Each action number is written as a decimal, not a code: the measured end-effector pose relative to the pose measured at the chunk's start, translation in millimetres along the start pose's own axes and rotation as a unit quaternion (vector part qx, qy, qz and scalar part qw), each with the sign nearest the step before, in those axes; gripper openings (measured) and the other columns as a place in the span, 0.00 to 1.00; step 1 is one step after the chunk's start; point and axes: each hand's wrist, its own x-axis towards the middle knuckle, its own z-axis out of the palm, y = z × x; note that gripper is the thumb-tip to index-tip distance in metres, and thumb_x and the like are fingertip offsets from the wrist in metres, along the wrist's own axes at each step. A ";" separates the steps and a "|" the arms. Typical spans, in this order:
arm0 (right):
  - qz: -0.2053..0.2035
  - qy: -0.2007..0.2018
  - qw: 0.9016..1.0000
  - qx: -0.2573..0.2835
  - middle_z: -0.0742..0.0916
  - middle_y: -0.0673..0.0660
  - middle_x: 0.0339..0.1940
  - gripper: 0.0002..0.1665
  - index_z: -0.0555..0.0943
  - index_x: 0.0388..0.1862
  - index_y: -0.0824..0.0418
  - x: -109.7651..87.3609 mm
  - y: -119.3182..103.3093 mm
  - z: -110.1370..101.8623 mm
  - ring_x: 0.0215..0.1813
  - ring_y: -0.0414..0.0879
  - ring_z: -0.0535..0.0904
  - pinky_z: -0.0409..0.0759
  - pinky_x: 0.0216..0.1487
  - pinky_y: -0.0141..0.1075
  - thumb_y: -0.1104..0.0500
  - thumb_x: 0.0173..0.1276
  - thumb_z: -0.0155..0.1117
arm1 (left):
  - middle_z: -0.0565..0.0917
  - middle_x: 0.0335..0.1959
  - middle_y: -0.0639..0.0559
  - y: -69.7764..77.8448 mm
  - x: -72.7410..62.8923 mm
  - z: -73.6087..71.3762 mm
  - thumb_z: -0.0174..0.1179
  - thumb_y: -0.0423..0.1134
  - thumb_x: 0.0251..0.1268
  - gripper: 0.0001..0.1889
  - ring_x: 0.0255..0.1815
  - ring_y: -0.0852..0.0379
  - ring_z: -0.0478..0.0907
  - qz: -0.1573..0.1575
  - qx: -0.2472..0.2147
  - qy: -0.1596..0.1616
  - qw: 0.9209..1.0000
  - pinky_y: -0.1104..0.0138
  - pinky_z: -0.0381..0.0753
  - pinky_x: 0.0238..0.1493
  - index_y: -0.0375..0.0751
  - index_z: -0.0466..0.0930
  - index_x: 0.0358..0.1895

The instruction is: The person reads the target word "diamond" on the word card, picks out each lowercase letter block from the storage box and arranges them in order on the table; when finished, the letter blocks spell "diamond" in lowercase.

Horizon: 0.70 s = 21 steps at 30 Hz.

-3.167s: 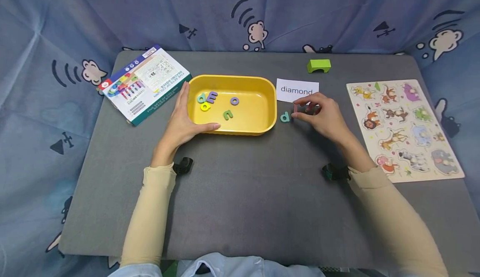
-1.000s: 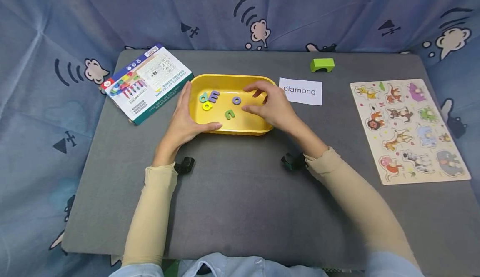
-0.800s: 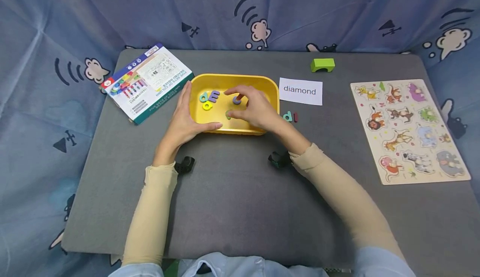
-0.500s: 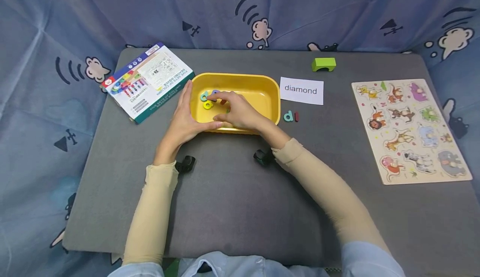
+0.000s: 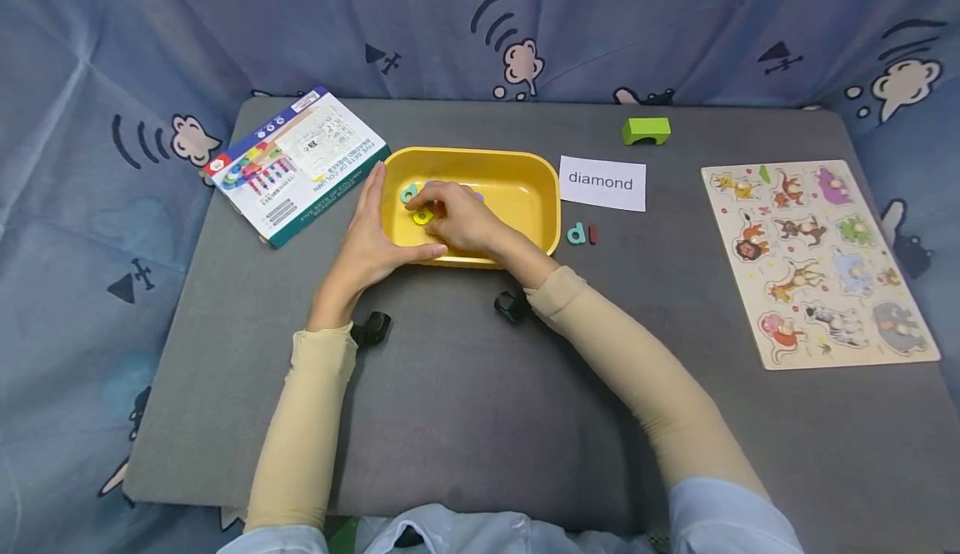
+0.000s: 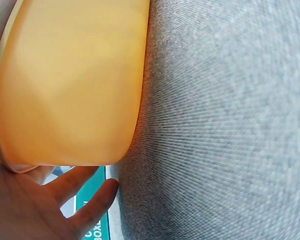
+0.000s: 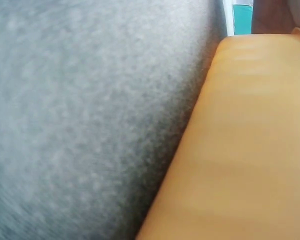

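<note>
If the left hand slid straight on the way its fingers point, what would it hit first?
The left hand would probably meet the corner of the teal-edged box just ahead; depth is unclear, so they may already touch.

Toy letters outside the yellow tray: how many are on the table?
2: a teal d and, just right of it, a red bar-shaped letter, both below the diamond card in the head view. A sleeve may hide others.
</note>
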 end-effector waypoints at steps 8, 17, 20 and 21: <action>0.007 -0.004 1.000 -0.030 0.87 0.58 0.54 0.24 0.87 0.56 0.63 0.4 1.3 -1.2 0.52 0.51 0.79 0.78 0.59 0.40 0.78 0.63 0.67 | 0.37 0.90 0.63 1.1 -0.9 0.1 0.85 0.60 0.46 0.75 0.89 0.49 0.43 -0.005 0.003 0.002 1.000 0.39 0.50 0.85 0.60 0.34 0.89; 0.019 0.002 0.998 -0.053 0.87 0.58 0.53 0.18 0.88 0.53 0.64 -0.1 2.6 -1.1 0.58 0.51 0.80 0.79 0.67 0.44 0.74 0.65 0.73 | 0.37 0.90 0.63 1.6 -1.3 0.3 0.85 0.59 0.46 0.74 0.89 0.48 0.44 -0.007 0.001 0.001 1.000 0.38 0.50 0.85 0.60 0.34 0.89; 0.020 -0.004 0.998 -0.054 0.87 0.59 0.53 0.17 0.88 0.54 0.64 -0.6 1.9 -1.2 0.58 0.52 0.80 0.79 0.67 0.44 0.72 0.67 0.73 | 0.37 0.90 0.62 2.0 -1.2 0.5 0.85 0.59 0.46 0.75 0.89 0.48 0.44 -0.007 0.003 0.003 1.000 0.39 0.50 0.85 0.60 0.34 0.89; 0.019 -0.004 0.998 -0.053 0.88 0.59 0.53 0.17 0.88 0.54 0.64 -0.9 1.6 -1.5 0.58 0.52 0.80 0.78 0.68 0.43 0.70 0.67 0.74 | 0.37 0.90 0.63 2.2 -1.1 0.7 0.85 0.59 0.46 0.75 0.89 0.48 0.44 -0.007 0.004 0.002 1.000 0.39 0.50 0.85 0.60 0.34 0.89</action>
